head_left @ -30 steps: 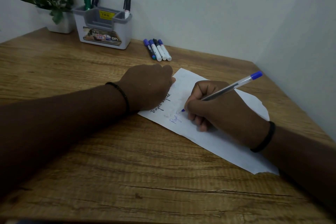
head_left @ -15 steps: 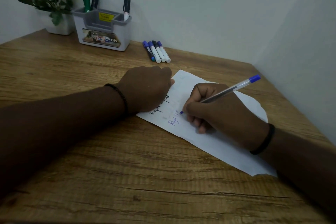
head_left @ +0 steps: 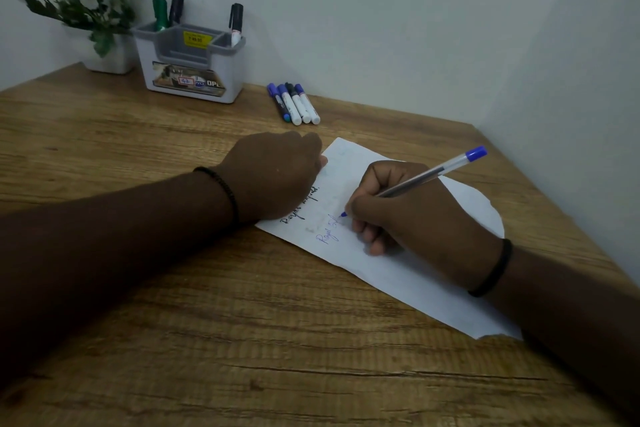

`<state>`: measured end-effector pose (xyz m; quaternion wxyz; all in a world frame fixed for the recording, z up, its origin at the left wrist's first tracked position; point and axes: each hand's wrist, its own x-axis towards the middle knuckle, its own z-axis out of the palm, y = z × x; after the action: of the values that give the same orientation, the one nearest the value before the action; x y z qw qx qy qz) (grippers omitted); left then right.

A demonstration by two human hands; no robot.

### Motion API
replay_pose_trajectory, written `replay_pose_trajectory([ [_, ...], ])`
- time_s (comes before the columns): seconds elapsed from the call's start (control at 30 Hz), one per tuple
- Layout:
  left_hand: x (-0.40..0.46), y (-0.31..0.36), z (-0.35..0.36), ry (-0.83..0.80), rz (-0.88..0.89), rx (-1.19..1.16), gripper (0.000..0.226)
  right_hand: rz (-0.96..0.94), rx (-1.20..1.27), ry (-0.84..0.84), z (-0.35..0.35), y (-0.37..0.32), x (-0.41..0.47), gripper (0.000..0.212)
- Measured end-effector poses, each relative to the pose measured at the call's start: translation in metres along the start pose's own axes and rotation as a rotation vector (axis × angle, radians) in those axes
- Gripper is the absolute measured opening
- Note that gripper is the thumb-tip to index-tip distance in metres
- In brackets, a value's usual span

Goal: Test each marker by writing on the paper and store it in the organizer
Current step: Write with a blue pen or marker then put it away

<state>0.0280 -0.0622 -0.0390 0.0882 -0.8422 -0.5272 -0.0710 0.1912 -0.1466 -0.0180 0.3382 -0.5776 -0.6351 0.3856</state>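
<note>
From the head view, my right hand [head_left: 412,208] pinches the pen [head_left: 429,173], tip on the paper [head_left: 415,274], barrel slanting up and away to the right. The organizer [head_left: 188,59] stands far left by the wall, nearer my left hand [head_left: 277,177], which lies curled on the paper's edge, gripping nothing I can see; four markers [head_left: 296,104] lie beside it

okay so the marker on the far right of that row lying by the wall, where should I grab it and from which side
Pinch the rightmost marker across its white barrel, at mid-length, coming down from above and from its right. It lies flat on the table against its neighbour, so only its top and right flank are free.
</note>
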Motion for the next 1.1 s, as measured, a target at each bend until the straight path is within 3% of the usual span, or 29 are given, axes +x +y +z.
replay_pose_trajectory([
  [0.93, -0.0005, -0.0015, 0.0050, 0.066, 0.042, -0.035, 0.018, 0.037, 0.066, 0.054, 0.0004, 0.0054, 0.0082, 0.014],
  [1.1, -0.0046, -0.0015, 0.0015, 0.123, 0.013, -0.096, 0.021, 0.023, 0.307, 0.050, -0.0086, 0.0077, 0.0069, 0.004],
])
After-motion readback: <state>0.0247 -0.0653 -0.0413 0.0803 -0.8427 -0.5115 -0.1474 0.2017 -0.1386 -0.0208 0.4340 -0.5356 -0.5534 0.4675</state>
